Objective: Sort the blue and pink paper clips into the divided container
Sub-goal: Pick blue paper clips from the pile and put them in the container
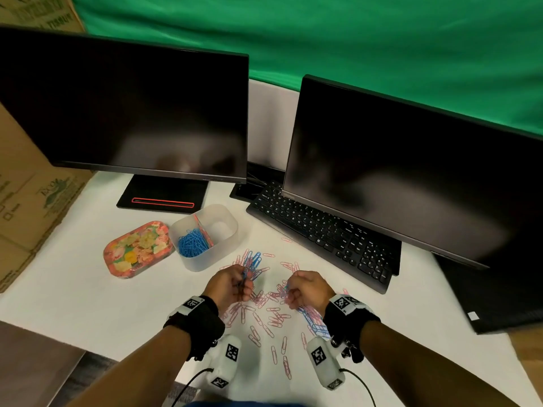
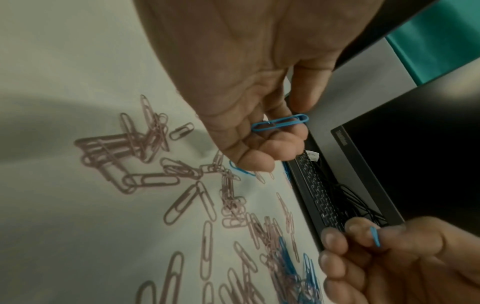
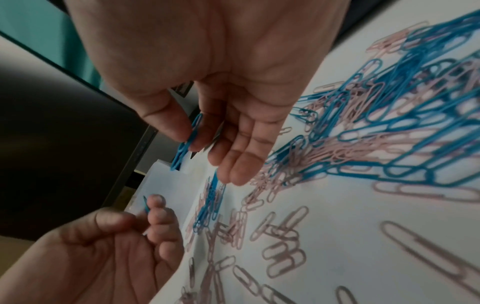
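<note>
A translucent divided container [image 1: 226, 230] stands beyond the hands; its left compartment holds blue clips [image 1: 192, 244], and the right one looks bare. Pink clips [image 1: 273, 315] lie scattered on the white table, with mixed blue and pink heaps [image 1: 253, 261] near the container and under the right wrist [image 3: 389, 123]. My left hand [image 1: 244, 282] [image 2: 293, 125] pinches one blue clip [image 2: 280, 122] between thumb and fingers above the pile. My right hand [image 1: 289, 292] [image 3: 188, 137] pinches blue clips [image 3: 185, 144] the same way, a little to the right.
A floral tin [image 1: 138, 249] sits left of the container. A black keyboard [image 1: 323, 233] and two dark monitors [image 1: 132, 113] stand behind and to the right. Cardboard boxes [image 1: 26, 201] line the left edge. Wrist camera cables hang near the table's front edge.
</note>
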Tool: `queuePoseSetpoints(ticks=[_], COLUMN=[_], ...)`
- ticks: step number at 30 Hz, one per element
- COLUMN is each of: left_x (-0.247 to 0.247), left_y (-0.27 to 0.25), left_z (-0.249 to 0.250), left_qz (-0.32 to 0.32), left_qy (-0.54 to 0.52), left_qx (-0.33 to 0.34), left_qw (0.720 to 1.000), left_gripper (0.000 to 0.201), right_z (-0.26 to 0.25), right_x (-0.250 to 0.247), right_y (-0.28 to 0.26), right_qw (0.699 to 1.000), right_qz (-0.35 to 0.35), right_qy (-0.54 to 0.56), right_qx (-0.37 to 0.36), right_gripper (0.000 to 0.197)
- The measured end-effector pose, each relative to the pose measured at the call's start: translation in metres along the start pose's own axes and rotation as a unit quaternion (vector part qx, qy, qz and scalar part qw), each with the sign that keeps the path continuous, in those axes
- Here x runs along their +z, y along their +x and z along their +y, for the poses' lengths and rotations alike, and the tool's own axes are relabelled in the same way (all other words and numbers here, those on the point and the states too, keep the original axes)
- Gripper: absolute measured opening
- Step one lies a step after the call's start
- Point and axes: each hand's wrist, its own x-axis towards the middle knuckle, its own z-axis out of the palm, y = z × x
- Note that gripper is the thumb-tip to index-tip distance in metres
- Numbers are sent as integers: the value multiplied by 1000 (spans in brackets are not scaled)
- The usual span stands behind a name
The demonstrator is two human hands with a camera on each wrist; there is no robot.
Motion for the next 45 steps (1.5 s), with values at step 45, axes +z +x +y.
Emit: queuePoseSetpoints(ticks=[45], left_x=[-35], left_y=[30], left_z=[-1], left_qz=[112], left_qy=[476], left_qx=[183], left_qw=[853], left_gripper=[19], right_z=[-15], right_x=[37], right_y=[58], right_qw=[769], right_qz=[-73], right_qy=[-607], right_qx=[-186], right_gripper=[24])
